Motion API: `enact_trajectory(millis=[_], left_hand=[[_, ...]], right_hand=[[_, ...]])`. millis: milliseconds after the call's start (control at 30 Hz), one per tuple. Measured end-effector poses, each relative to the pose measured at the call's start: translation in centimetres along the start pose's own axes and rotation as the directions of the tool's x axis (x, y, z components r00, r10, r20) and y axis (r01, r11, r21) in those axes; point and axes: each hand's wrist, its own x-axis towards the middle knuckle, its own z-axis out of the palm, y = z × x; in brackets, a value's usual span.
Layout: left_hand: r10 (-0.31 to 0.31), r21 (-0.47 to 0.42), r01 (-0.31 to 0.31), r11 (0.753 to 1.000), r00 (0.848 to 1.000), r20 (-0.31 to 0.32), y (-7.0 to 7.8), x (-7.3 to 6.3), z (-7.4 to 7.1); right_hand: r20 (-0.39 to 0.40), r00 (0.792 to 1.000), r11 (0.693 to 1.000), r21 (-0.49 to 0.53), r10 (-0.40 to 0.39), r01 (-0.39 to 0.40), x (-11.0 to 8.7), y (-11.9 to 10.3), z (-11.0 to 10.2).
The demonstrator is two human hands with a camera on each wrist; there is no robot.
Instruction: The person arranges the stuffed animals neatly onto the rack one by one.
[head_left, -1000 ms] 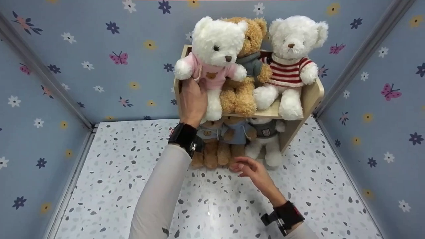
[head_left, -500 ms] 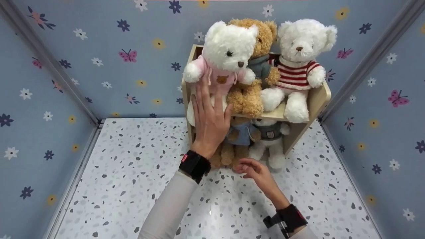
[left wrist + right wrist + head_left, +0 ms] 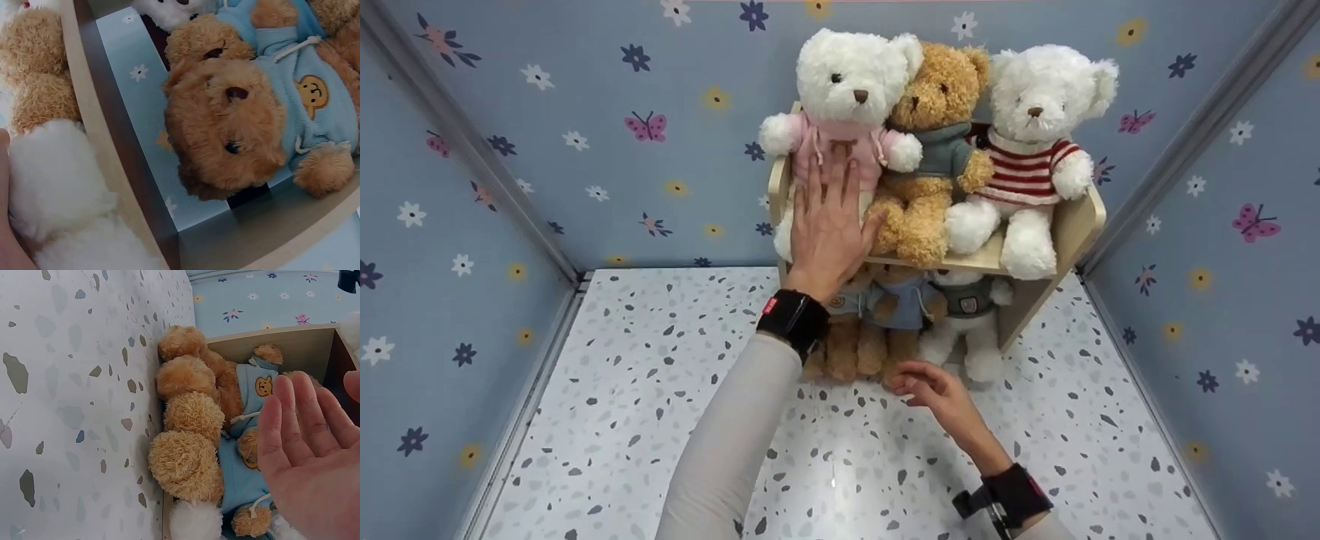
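Note:
A white teddy bear in a pink hoodie (image 3: 851, 86) sits upright at the left end of the wooden shelf's upper level. My left hand (image 3: 831, 232) presses flat on its front, fingers straight and pointing up over the hoodie. Beside it sits a tan teddy bear in a teal top (image 3: 934, 157), then a white teddy bear in a red striped sweater (image 3: 1020, 165). My right hand (image 3: 941, 397) hovers low in front of the lower level with relaxed fingers and holds nothing. Close by it are the feet of a brown teddy bear in a blue hoodie (image 3: 898, 300).
The wooden shelf (image 3: 1076, 225) stands against the flowered back wall (image 3: 607, 180). Its lower level also holds a brown bear with a bear-face patch (image 3: 225, 129) and a white bear in a dark grey top (image 3: 964, 300). Speckled white flooring (image 3: 660, 420) spreads in front.
My left hand has moved from the pink-hoodie bear's side to its front. That bear leaned forward and right, then went back upright. My right hand has stayed nearly still.

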Motion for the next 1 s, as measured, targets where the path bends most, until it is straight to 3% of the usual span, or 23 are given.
enact_trajectory(millis=[233,500,567,667,733,900,1000], left_hand=[[-0.089,0.004,0.089,0.996,0.992,0.089,-0.2,1.2,0.1],[-0.102,-0.034,0.108,0.994,0.985,0.140,-1.0,2.4,0.0],[-0.086,-0.035,0.091,0.995,0.990,0.109,-1.2,2.2,0.3],[-0.036,-0.037,0.036,0.999,0.999,0.000,-1.6,1.0,1.0],[0.019,-0.023,-0.021,1.000,0.996,-0.086,-1.8,-0.2,1.6],[0.166,0.041,-0.161,0.986,0.961,-0.222,-2.3,-3.6,2.9],[0.212,0.009,-0.218,0.976,0.939,-0.270,-2.9,-6.0,3.4]], right_hand=[[0.019,1.000,1.000,0.004,-0.002,0.002,-0.2,0.3,0.1],[0.015,1.000,1.000,-0.009,-0.008,0.009,0.4,0.2,-0.1],[0.016,1.000,1.000,-0.010,-0.008,0.008,0.5,0.2,-0.3],[0.016,1.000,1.000,-0.006,0.008,-0.008,0.5,0.2,-0.6],[0.006,1.000,1.000,-0.001,0.020,-0.020,0.4,0.2,-1.0],[-0.032,0.999,1.000,-0.001,0.023,-0.023,-0.3,0.2,-2.5],[-0.053,0.998,1.000,-0.021,0.016,-0.017,-0.8,0.1,-3.4]])
